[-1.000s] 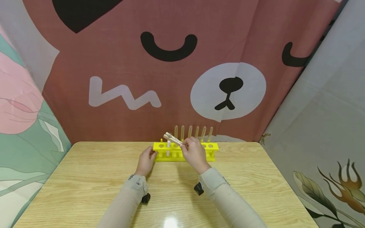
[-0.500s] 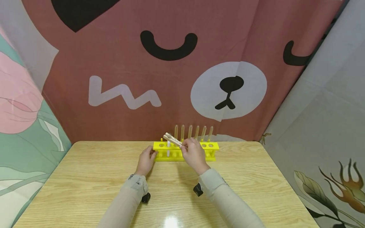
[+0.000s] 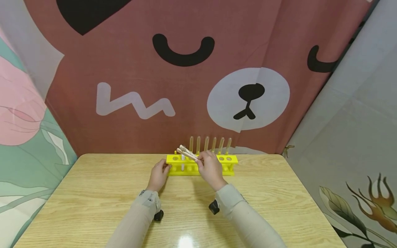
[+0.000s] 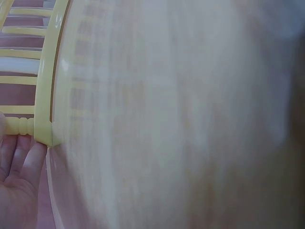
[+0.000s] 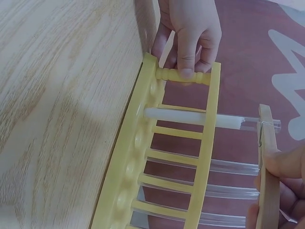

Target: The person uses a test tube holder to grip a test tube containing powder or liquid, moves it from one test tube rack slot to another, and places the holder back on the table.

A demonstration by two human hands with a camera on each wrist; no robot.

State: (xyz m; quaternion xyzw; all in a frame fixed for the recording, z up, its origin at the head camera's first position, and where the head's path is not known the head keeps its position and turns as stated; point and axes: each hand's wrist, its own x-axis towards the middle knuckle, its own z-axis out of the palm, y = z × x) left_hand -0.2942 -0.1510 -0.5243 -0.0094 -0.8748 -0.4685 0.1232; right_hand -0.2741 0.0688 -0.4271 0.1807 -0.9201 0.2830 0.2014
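A yellow test tube rack (image 3: 234,159) stands at the table's far side. My left hand (image 3: 158,175) grips its left end post, thumb in front and fingers behind, as the right wrist view shows. In my right hand (image 3: 212,168) I hold a wooden test tube clamp (image 3: 187,153) by its handle end, thumb pressed on the wood. The clamp's far end is around the top of a glass test tube (image 5: 228,121) filled with white material. That tube stands through a hole of the rack, its bottom at the lower base (image 5: 127,157).
Several clear test tubes (image 3: 207,143) sit upside down on the rack's rear pegs. The rack stands on a wood-grain table (image 3: 186,206). Close behind the table hangs a reddish-brown printed curtain (image 3: 130,134); a pale floral curtain (image 3: 350,137) hangs at the right.
My right hand and the clamp have shifted slightly left and down, the white-filled tube sitting a little lower. My left hand stays on the rack's post.
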